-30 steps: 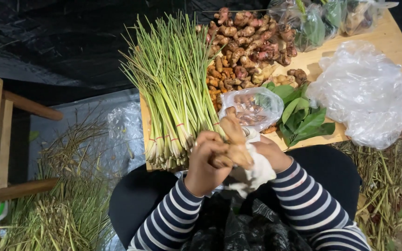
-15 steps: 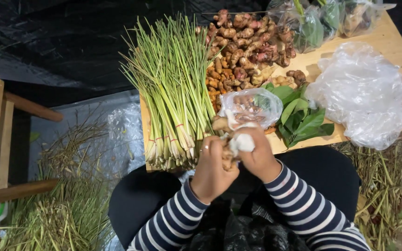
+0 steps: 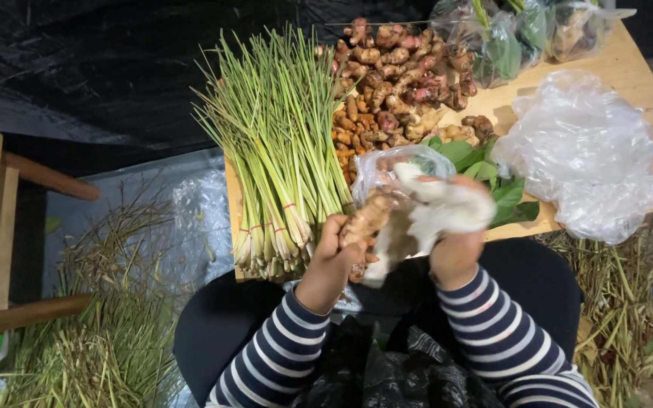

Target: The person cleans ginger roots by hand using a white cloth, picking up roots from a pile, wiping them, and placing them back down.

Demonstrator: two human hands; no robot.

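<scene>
Over the lap, left hand (image 3: 332,261) fingers curled around a ginger root (image 3: 366,218), right hand (image 3: 455,253) fingers clutching a white cloth (image 3: 444,208).

Table (image 3: 629,83): bare wood, pale and matt.
Ginger root (image 3: 368,219): knobbly, dull tan skin — held in the left hand (image 3: 334,261).
Cloth (image 3: 447,208): white, soft, crumpled — in the right hand (image 3: 455,253).
Plastic bags (image 3: 587,155): thin clear film, glossy, wrinkled.
Lemongrass (image 3: 281,151): smooth, waxy stalks.
Sleeves (image 3: 493,332): striped knit fabric.
Ground sheet (image 3: 100,68): black plastic, faint sheen.
</scene>
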